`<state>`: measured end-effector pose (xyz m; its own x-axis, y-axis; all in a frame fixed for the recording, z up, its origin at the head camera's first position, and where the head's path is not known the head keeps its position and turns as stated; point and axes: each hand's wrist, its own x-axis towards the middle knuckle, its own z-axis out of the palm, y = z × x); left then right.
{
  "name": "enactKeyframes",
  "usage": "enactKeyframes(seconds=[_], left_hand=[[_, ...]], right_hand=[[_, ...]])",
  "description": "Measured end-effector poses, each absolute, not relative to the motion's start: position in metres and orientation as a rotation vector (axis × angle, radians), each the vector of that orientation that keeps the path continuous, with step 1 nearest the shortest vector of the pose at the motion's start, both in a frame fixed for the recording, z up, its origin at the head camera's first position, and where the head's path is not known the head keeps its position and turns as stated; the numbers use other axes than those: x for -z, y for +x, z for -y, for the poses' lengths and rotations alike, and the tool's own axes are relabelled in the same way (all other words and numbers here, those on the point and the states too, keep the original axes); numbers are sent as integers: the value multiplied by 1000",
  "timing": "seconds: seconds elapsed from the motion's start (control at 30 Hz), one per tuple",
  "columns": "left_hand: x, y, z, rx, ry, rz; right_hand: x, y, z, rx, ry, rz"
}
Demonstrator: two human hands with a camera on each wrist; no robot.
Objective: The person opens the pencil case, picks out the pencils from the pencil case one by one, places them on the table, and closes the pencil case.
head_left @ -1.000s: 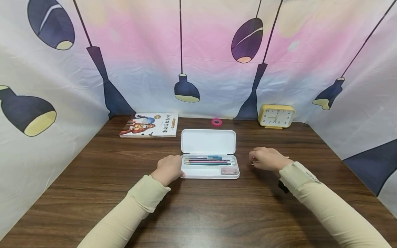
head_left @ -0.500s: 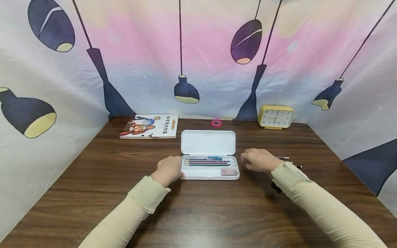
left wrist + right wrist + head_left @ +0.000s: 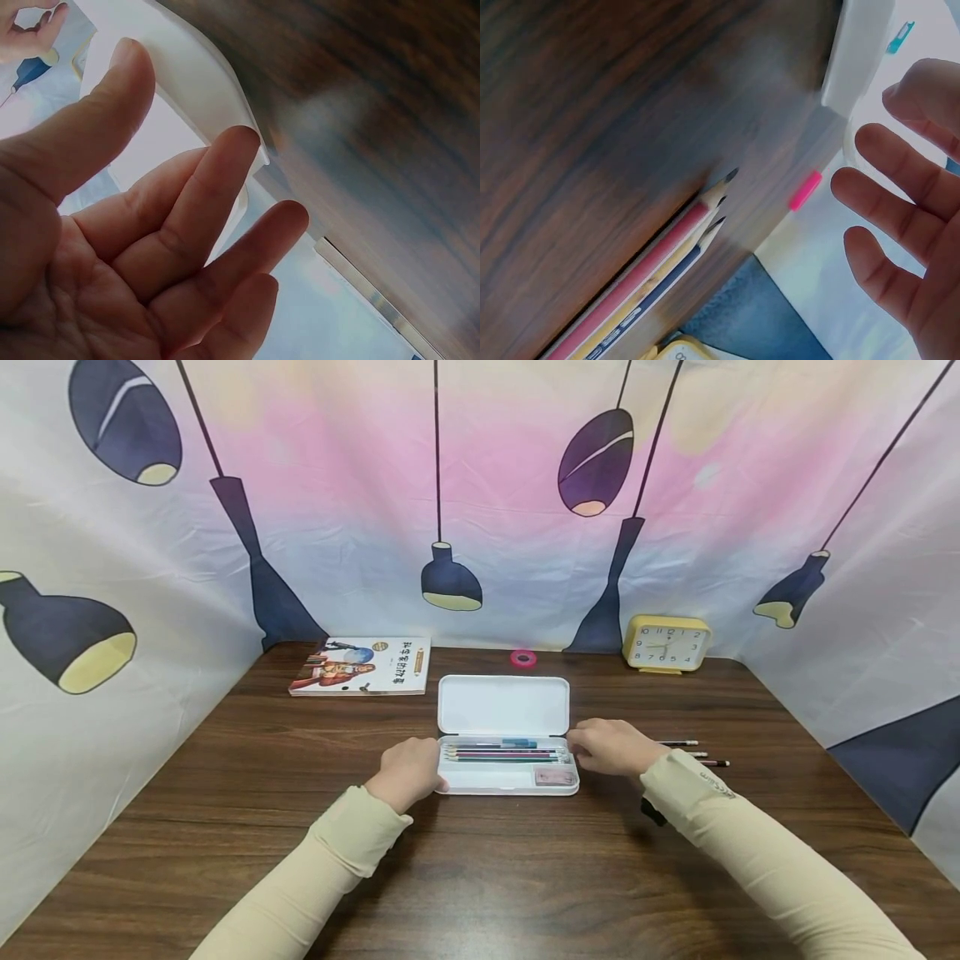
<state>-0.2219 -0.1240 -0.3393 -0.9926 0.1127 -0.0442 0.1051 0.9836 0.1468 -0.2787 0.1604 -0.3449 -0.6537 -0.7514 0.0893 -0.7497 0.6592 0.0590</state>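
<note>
A white pencil case (image 3: 487,776) lies on the wooden table with its lid (image 3: 504,704) raised at the back. Inside are several pencils (image 3: 487,759), a blue-capped pen (image 3: 517,743) and a pinkish eraser-like block (image 3: 554,776). My left hand (image 3: 406,772) holds the left end of the case, thumb at its front corner. At the right end my right hand (image 3: 611,747) hovers close to or touches the case; the right wrist view has its fingers (image 3: 889,202) spread and holding nothing. Three pencils (image 3: 656,270), red, yellow and dark striped, lie to the right, partly hidden by the right arm in the head view.
A book (image 3: 360,666) lies at the back left. Behind the case sits a pink tape roll (image 3: 523,658). A yellow clock (image 3: 667,643) stands at the back right, near the printed cloth (image 3: 510,568) that hangs around the table.
My right hand has moved left, away from the loose pencils to the right end of the case, uncovering more of them. The left hand and the case have stayed in place.
</note>
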Motion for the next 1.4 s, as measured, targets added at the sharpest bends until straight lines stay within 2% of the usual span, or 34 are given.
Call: enactKeyframes(seconds=[0.97, 1.4], left_hand=[[340, -222, 124, -201, 184, -3094], [339, -222, 124, -202, 172, -3069]], right_hand=[[348, -286, -128, -2, 1322, 2728], [354, -291, -119, 53, 1250, 2783]])
